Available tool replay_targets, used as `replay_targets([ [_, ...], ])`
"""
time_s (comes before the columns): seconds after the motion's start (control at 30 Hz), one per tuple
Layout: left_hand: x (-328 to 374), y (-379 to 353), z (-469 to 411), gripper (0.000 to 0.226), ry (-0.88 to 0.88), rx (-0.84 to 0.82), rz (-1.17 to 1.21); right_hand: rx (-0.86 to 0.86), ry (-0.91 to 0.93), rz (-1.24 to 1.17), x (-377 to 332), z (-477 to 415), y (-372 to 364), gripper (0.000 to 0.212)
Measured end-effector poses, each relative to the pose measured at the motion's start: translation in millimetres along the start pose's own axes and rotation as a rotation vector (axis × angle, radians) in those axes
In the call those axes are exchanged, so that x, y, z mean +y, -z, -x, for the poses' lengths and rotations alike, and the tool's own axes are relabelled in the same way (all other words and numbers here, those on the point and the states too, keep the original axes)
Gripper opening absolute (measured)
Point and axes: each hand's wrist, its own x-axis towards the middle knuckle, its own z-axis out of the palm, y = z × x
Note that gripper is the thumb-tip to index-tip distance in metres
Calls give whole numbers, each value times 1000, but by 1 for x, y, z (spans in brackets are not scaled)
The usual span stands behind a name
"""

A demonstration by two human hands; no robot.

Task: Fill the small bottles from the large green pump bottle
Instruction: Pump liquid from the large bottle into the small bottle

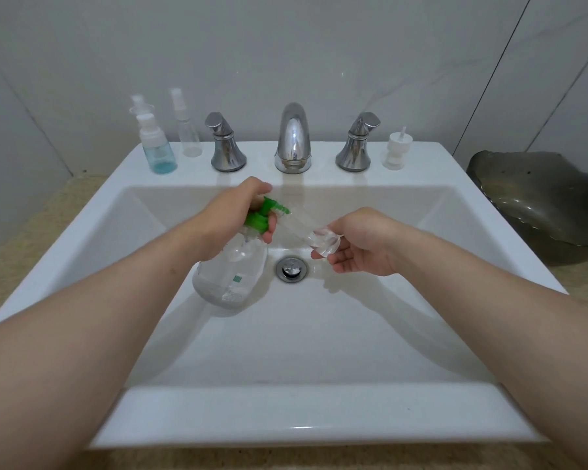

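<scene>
Green pump bottle [230, 266] | our left hand [238, 215] grips its neck | our right hand [357, 242] holds small bottle [306, 228], mouth at spout [281, 209] | step: likely filling | next: we pump steadily

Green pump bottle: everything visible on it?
The green pump bottle has a clear rounded plastic body, green collar and pump head, a dip tube inside and a small green label mark. It hangs tilted above the sink basin. The left hand grips its neck and pump; its nozzle points at the small clear bottle in the right hand.
</scene>
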Motion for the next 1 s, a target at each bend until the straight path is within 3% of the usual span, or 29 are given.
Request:
replay_targets([
  [0.13, -5, 3, -1, 40, -48, -29, 9, 7, 4, 1, 0, -2, 0, 24],
  [0.5, -9, 4, -7, 47, -77, -47, -65, 66, -21, -28, -1, -4, 3, 28],
  [0.73, -13, 9, -12, 49, -108, -147, -159, 128, -41, -66, -2, -3, 5, 29],
  [0.9, -10, 10, -12, 71, -29, -209, -168, 135, -25, -64, -2, -4, 4, 30],
  [1.0, -9, 4, -10, 84, 4, -126, -204, 127, -18, -67, -1, -5, 4, 30],
])
